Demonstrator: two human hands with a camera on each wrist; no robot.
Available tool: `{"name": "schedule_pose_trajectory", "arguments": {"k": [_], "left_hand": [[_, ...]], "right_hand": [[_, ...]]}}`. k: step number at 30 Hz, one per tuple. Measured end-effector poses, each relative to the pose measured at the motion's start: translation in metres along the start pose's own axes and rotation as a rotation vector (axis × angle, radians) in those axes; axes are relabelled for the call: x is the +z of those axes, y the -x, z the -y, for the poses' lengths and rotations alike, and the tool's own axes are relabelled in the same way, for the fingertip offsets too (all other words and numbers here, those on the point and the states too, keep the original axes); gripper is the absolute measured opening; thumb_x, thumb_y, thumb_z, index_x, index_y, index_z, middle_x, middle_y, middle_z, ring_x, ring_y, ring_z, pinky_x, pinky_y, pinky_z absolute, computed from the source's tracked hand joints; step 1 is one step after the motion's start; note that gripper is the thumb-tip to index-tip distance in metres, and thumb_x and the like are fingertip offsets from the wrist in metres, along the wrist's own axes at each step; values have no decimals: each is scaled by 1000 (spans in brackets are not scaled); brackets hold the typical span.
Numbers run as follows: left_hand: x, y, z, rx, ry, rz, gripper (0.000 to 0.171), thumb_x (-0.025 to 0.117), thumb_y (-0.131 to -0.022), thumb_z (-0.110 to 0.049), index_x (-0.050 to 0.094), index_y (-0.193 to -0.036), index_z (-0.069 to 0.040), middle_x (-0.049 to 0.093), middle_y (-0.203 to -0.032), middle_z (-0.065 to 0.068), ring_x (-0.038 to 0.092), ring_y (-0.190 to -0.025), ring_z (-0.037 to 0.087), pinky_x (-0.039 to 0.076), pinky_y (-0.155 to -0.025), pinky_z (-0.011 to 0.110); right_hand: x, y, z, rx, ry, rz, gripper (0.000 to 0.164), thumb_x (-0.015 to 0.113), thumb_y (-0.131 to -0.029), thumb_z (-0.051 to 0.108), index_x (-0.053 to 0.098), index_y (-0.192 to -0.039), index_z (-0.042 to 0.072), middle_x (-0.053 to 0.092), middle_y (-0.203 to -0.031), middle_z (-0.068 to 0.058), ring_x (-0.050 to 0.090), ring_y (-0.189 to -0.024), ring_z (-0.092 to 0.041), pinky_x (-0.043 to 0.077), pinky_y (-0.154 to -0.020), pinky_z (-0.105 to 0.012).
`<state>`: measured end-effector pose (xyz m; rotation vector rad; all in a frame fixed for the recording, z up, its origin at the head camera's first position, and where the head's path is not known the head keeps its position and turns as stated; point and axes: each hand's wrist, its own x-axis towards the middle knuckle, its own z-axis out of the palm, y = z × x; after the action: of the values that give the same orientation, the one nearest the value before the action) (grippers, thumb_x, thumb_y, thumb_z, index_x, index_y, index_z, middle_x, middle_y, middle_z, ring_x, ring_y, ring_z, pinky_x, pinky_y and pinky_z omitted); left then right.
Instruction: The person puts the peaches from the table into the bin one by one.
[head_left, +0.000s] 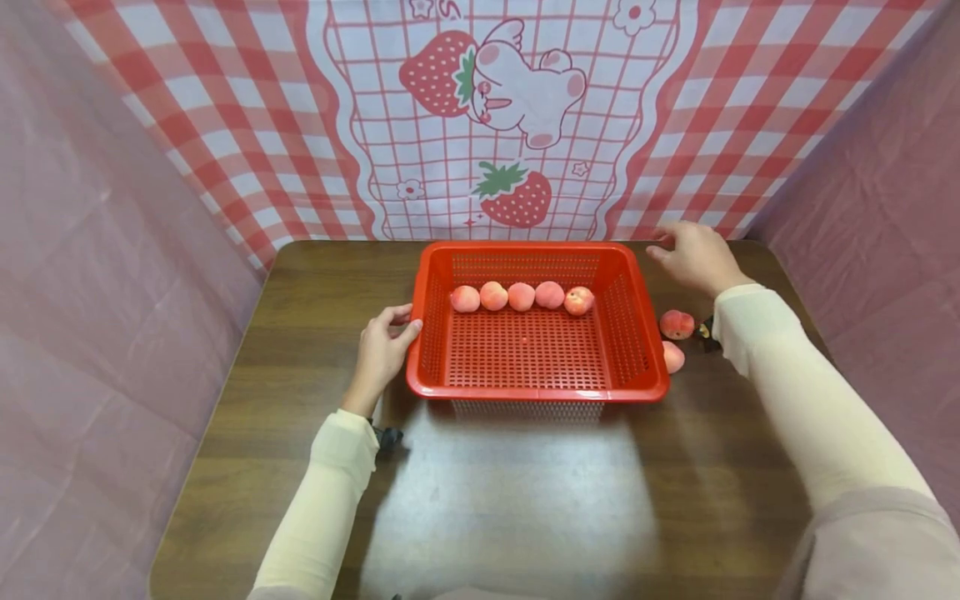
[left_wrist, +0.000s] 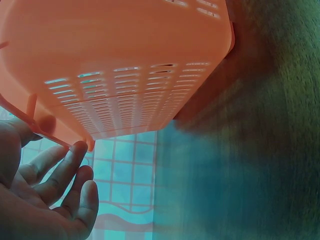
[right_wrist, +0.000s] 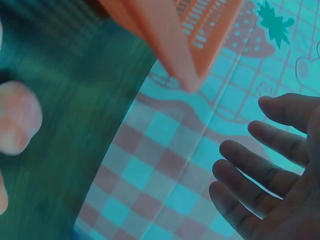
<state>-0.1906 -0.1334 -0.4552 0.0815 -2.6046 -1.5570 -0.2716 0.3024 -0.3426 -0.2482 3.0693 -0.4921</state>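
Left hand (head_left: 381, 354) pinching left rim of red perforated basket (head_left: 525, 394); right hand (head_left: 697, 254) empty, fingers parted, near back-right corner. Basket's on the wooden surface (head_left: 285, 375). Five peaches (head_left: 521, 297) inside, rowed toward back; at least two loose peaches (head_left: 677, 324) right of it.

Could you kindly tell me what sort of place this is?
Probably a curtained tabletop booth: a brown wood-grain table stands between pink fabric drapes, before a red-and-white checked strawberry-print cloth.

White glare (head_left: 510, 492) is spreading over the flat brown wood-grain tabletop (head_left: 247, 467) on the near side of the bare left hand's (head_left: 382, 354) grip, while both wrist views are looking dimmer, teal-tinted and slightly blurred.
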Motion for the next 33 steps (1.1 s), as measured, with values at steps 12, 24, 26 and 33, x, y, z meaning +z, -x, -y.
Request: {"name": "schedule_pose_trajectory", "arguments": {"k": [12,24,26,33], "left_hand": [[3,0,1,10,-2,-9,37,68,-91,-20,64,-123,-4,69,-116,20,68,-97,37,55,-90,44],[-2,-1,1,22,1,-5,37,67,-91,-19,64,-124,-2,68,-118,20,69,-98,38,57,-87,45],[-2,-1,1,23,3,-1,37,67,-92,-19,63,-124,-1,68,-118,20,69,-98,38,56,-88,45],[1,0,2,11,9,-2,37,67,-92,-19,63,-125,-3,68,-117,19,68,-98,38,56,-89,45]], "right_hand": [[-8,17,-44,63,30,-26,36,58,-95,26,61,-115,-4,63,-107,-33,59,-93,-47,45,-80,-60],[-7,39,-86,146,54,93,48,55,-97,33,56,-121,-8,58,-119,-36,54,-104,-52,41,-89,-64],[-6,43,-92,166,60,136,52,54,-97,36,54,-123,-8,56,-122,-36,52,-107,-53,40,-91,-65],[6,54,-108,224,67,278,62,56,-93,43,51,-127,-9,50,-129,-39,48,-112,-57,40,-92,-68]]}}
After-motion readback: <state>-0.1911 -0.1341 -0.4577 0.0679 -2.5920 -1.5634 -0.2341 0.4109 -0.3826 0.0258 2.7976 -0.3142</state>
